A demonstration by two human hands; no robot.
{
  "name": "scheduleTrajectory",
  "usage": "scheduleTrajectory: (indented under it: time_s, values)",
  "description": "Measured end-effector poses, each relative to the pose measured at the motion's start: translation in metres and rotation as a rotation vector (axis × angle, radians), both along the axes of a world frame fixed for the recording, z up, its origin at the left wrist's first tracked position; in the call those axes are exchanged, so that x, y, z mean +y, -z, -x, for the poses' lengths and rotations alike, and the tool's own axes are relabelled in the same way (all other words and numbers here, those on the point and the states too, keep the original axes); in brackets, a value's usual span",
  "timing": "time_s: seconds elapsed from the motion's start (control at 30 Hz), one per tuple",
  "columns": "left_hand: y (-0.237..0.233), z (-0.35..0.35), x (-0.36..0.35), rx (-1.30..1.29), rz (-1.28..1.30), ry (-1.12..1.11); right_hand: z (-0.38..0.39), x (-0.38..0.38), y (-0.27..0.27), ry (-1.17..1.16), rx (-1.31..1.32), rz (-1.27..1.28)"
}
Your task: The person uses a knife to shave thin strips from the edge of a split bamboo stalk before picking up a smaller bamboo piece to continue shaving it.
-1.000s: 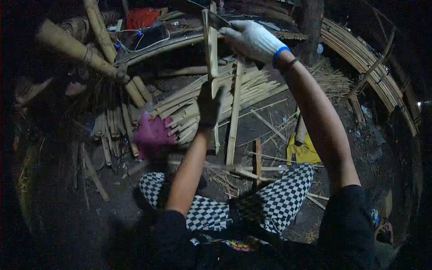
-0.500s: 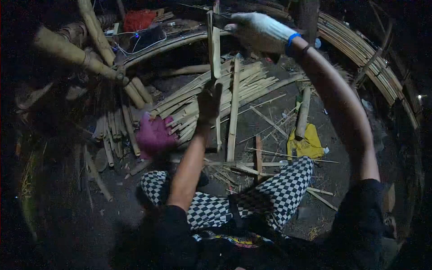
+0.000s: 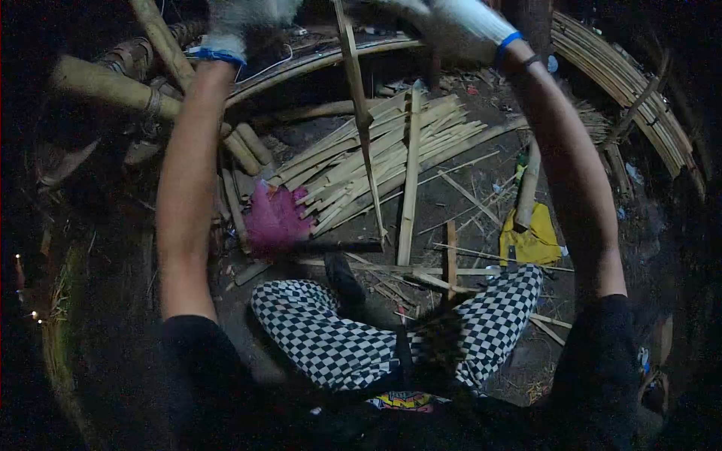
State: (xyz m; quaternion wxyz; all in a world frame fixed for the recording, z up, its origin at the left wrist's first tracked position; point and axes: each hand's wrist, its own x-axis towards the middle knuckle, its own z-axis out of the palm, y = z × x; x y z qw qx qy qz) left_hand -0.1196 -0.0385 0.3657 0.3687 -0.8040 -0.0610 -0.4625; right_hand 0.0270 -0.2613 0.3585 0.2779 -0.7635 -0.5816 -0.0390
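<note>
My left hand point(image 3: 252, 19), in a white glove with a blue cuff, is at the top edge, left of an upright bamboo strip point(image 3: 350, 60). Its fingers are blurred and cut off by the frame. My right hand point(image 3: 470, 22), in a similar glove, is at the top, right of the strip. Its fingers are also smeared and partly outside the view, so what it holds cannot be made out. The strip runs from the top edge down toward the ground, its lower part thinner. Its top end is out of view.
Split bamboo strips point(image 3: 376, 158) lie piled ahead, beside a pink cloth point(image 3: 278, 214). One wider bamboo slat point(image 3: 410, 180) leans across them. A yellow cloth point(image 3: 538, 237) lies at the right under a bamboo pole point(image 3: 528, 188). Thick bamboo poles point(image 3: 113, 86) cross at the upper left.
My left hand has let go of the bamboo strip's middle and moved up and left. My right hand has shifted slightly up and right. The dark blade seen beside it earlier is no longer distinct.
</note>
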Motion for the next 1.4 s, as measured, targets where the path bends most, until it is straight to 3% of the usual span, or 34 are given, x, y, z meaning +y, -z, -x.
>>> scheduleTrajectory:
  time_s: [0.03,0.1,0.17,0.3,0.37,0.43,0.5,0.57,0.63,0.67,0.7,0.73,0.8,0.83,0.87,0.9,0.93,1.03,1.07,1.1,1.17,1.2,1.23,1.27,1.33,1.4]
  values:
    - [0.005,-0.001,0.01,0.001,0.008,-0.028,-0.001,-0.002,-0.001,-0.102,0.082,-0.01]
    - [0.054,-0.001,0.024,0.003,0.051,-0.096,-0.049,0.047,0.07,-0.317,-0.297,-0.34]
    - [0.115,0.002,0.028,-0.086,0.165,-0.113,-0.05,0.055,0.096,-0.187,-0.267,-0.064]
    - [0.075,0.003,0.018,-0.054,0.185,-0.093,-0.052,0.049,0.062,-0.229,-0.277,-0.02]
    - [0.056,0.003,0.018,-0.083,0.198,-0.01,-0.056,0.048,0.056,-0.467,-0.254,-0.425]
    - [0.122,-0.001,0.046,-0.155,0.178,-0.026,-0.032,0.041,0.079,-0.229,0.06,-0.274]
    - [0.161,0.005,0.05,-0.248,0.115,-0.034,-0.069,0.078,0.137,-0.255,-0.309,-0.146]
    - [0.137,0.001,0.045,-0.15,0.171,-0.147,-0.046,0.062,0.112,-0.186,-0.258,-0.118]
    - [0.084,0.004,0.043,-0.167,0.103,-0.148,-0.071,0.076,0.108,-0.321,-0.538,-0.458]
    - [0.077,0.004,0.045,-0.137,0.093,-0.172,-0.062,0.063,0.07,-0.084,-0.372,-0.053]
    - [0.101,0.006,0.051,-0.112,0.127,-0.187,-0.037,0.04,0.054,-0.251,-0.052,-0.187]
    - [0.131,0.012,0.06,-0.045,0.116,-0.204,-0.045,0.053,0.073,-0.264,-0.022,-0.151]
    - [0.184,0.021,0.062,0.082,0.073,-0.217,-0.068,0.066,0.115,-0.53,-0.752,-0.616]
    - [0.196,0.025,0.057,0.127,0.029,-0.218,-0.064,0.076,0.174,-0.286,-0.302,-0.046]
    - [0.198,0.019,0.053,0.217,0.29,-0.429,-0.048,0.067,0.181,-0.224,-0.139,0.031]
    - [0.226,-0.001,0.094,-0.247,0.688,0.357,-0.041,0.064,0.177,-0.181,-0.107,-0.039]
    - [0.198,-0.001,0.105,-0.26,0.65,0.371,-0.032,0.057,0.16,-0.201,-0.119,-0.014]
    - [0.162,0.011,0.116,-0.043,0.516,0.293,-0.025,0.04,0.121,-0.149,-0.186,0.085]
    - [0.16,0.015,0.108,0.032,0.498,0.254,-0.016,0.024,0.098,-0.128,-0.093,0.071]
    - [0.173,0.02,0.097,0.051,0.55,0.239,-0.016,0.015,0.094,-0.366,-0.178,-0.213]
    - [0.173,0.026,0.028,0.581,0.392,-0.641,-0.042,0.052,0.154,-0.308,-0.309,-0.034]
    - [0.288,0.008,0.135,0.55,1.112,-0.602,-0.04,0.06,0.2,-0.148,-0.039,0.234]
    - [0.313,0.014,0.083,0.24,0.591,-0.481,-0.033,0.055,0.237,-0.189,-0.025,0.205]
    - [0.305,0.009,0.041,-0.098,0.029,-0.329,-0.02,0.053,0.244,-0.075,-0.05,0.234]
    - [0.261,-0.009,0.067,-0.116,0.027,-0.208,-0.005,0.042,0.234,-0.148,-0.018,0.174]
    - [0.291,0.022,0.057,0.051,0.227,-0.025,-0.002,0.036,0.238,-0.144,0.112,0.283]
